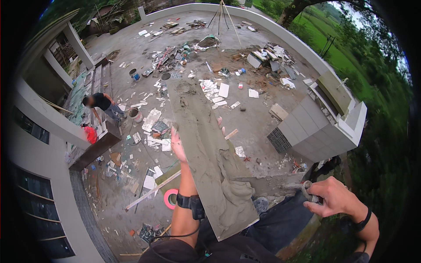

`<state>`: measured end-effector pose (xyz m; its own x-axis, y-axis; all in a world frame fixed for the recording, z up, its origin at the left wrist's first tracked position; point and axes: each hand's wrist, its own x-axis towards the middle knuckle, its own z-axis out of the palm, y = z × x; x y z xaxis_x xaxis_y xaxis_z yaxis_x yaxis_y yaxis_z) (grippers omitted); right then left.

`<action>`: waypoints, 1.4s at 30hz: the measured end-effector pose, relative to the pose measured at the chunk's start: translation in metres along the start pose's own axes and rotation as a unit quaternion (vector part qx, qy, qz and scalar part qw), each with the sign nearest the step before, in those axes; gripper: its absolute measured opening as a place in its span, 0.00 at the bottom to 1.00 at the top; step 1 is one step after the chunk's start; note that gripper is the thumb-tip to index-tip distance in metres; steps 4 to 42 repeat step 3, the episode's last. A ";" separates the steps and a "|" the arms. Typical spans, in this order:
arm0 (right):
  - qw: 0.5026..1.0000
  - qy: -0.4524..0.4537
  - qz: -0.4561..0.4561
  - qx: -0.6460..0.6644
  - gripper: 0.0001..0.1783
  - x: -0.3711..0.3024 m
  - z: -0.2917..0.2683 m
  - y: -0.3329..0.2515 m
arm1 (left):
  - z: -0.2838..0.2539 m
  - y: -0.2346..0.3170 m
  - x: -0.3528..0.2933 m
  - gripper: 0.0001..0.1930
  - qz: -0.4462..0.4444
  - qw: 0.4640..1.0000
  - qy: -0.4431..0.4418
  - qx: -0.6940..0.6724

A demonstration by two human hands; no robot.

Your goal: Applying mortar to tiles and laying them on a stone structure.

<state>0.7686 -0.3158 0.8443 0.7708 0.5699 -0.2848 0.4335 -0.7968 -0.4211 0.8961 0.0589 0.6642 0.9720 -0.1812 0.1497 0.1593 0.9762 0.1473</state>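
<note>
A long rectangular slab, probably a tile, is coated with wet grey mortar and stretches away from my body. My left hand supports it from below, thumb along the left edge and fingertips showing past the right edge. In my right hand is the handle of a trowel, fingers closed round it. The trowel's mortar-smeared blade reaches left to the slab's near right part, beside a thick heap of mortar. The slab hides most of my left palm.
A person bends over a low wall at left, near a red bag. Buckets, broken tiles and rubble litter the concrete floor. A pink tape roll lies below my left forearm. A tiled block structure stands at right.
</note>
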 end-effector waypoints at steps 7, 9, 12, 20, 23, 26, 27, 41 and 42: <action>0.997 0.003 0.024 0.069 0.17 -0.014 0.010 0.000 | -0.005 -0.003 0.005 0.43 0.013 1.000 -0.023 -0.009; 0.997 0.003 0.024 0.069 0.17 -0.014 0.010 0.000 | -0.005 -0.003 0.005 0.43 0.013 1.000 -0.023 -0.009; 0.997 0.003 0.024 0.069 0.17 -0.014 0.010 0.000 | -0.005 -0.003 0.005 0.43 0.013 1.000 -0.023 -0.009; 0.997 0.003 0.024 0.069 0.17 -0.014 0.010 0.000 | -0.005 -0.003 0.005 0.43 0.013 1.000 -0.023 -0.009; 0.997 0.003 0.024 0.069 0.17 -0.014 0.010 0.000 | -0.005 -0.003 0.005 0.43 0.013 1.000 -0.023 -0.009; 0.997 0.003 0.024 0.069 0.17 -0.014 0.010 0.000 | -0.005 -0.003 0.005 0.43 0.013 1.000 -0.023 -0.009; 0.997 0.003 0.024 0.069 0.17 -0.014 0.010 0.000 | -0.005 -0.003 0.005 0.43 0.013 1.000 -0.023 -0.009; 0.997 0.003 0.024 0.069 0.17 -0.014 0.010 0.000 | -0.005 -0.003 0.005 0.43 0.013 1.000 -0.023 -0.009; 0.997 0.003 0.024 0.069 0.17 -0.014 0.010 0.000 | -0.005 -0.003 0.005 0.43 0.013 1.000 -0.023 -0.009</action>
